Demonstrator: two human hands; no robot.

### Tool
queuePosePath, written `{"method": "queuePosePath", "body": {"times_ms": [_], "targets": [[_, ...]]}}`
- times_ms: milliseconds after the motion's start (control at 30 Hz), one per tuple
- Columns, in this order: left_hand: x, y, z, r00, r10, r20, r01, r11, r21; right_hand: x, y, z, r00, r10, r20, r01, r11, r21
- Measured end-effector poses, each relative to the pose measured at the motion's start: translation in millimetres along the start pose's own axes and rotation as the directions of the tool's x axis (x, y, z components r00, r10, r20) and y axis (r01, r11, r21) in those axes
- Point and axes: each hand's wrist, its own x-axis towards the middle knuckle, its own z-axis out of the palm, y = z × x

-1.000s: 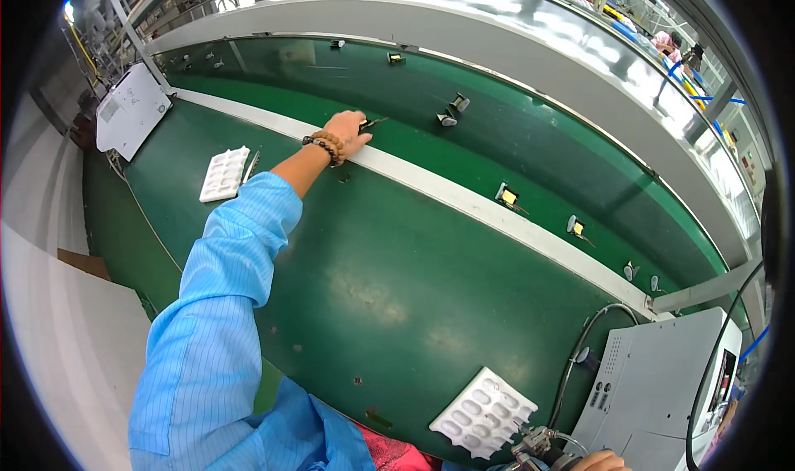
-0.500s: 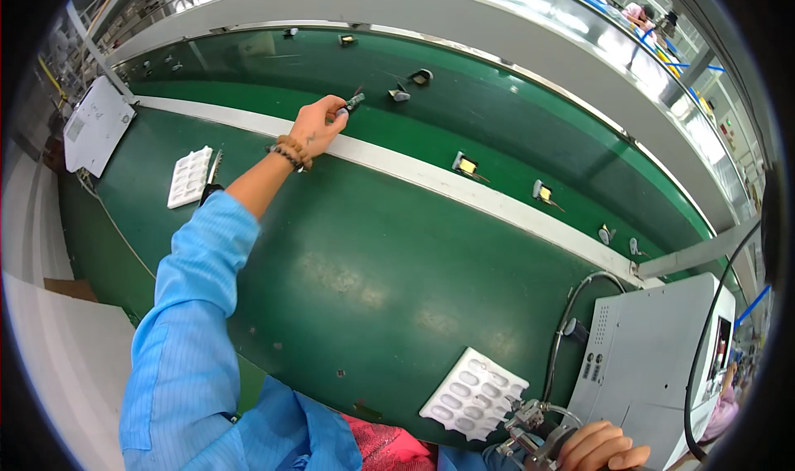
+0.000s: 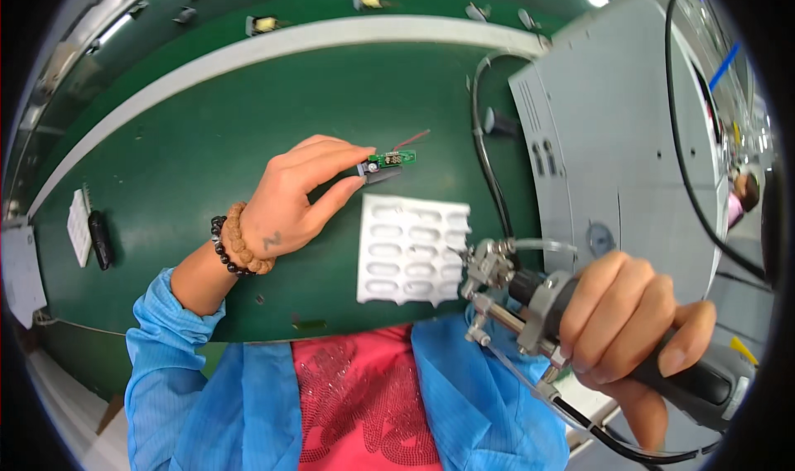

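One small green rectangular circuit board [image 3: 399, 158] sits just above the centre of my view, toward 12 o'clock, with a thin reddish wire [image 3: 414, 138] rising from it toward 2 o'clock. Just below it, a dark grey pointed piece [image 3: 383, 175] juts out toward 3 o'clock. I have the left hand [image 3: 294, 193] on it from the 8 o'clock side, its grip narrow, thumb and fingertips pinching the near end above the surface [image 3: 215, 131], a dark green top. Brown and black beaded bracelets [image 3: 240, 239] circle that wrist.

At 6 o'clock from the board lies a white plastic tray [image 3: 405, 241] with two columns of oval recesses. A silver metal nozzle assembly [image 3: 490, 264] reaches its right edge; whether they touch, I can't tell. That assembly fronts a black handheld tool [image 3: 704, 384], and at 4 o'clock my right hand [image 3: 633, 322] has its grip wrapped around the handle.

Between 2 and 3 o'clock I see a large grey metal box [image 3: 613, 140], with a curved black hose [image 3: 489, 160] beside it. Out at 9 o'clock, a second white tray [image 3: 79, 229] lies next to a black elongated object [image 3: 100, 239]. Beyond a white curved rail [image 3: 364, 29], black-and-yellow components [image 3: 263, 25] rest at 11 and 12 o'clock.
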Motion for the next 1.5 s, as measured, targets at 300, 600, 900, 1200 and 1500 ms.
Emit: {"method": "queuePosePath", "body": {"times_ms": [300, 600, 900, 1200, 1500], "targets": [[-9.4, 7.2, 60.0, 0.993, 0.068, 0.091, -0.06, 0.994, -0.089, -5.7, -12.6, -4.6, 0.998, 0.057, 0.035, -0.054, 0.995, -0.089], [-17.1, -6.9, 70.2, 0.982, 0.176, 0.073, -0.172, 0.983, -0.059, 2.6, -4.8, -4.2, 0.981, 0.13, 0.147, -0.12, 0.99, -0.072], [-14.9, -2.0, 71.8, 0.985, 0.172, -0.018, -0.172, 0.985, -0.019, 3.2, -2.4, -1.3, 0.984, 0.147, 0.097, -0.135, 0.984, -0.115], [18.3, 44.6, -0.2, 0.994, -0.109, 0.026, 0.078, 0.51, -0.857, 4.6, 4.5, 10.8, 0.996, 0.086, -0.024, -0.087, 0.996, -0.017], [27.1, 52.3, -26.8, 0.968, 0.17, -0.187, -0.235, 0.878, -0.418, 3.2, 18.6, 22.1, 0.911, 0.369, -0.184, -0.412, 0.842, -0.349]]}}
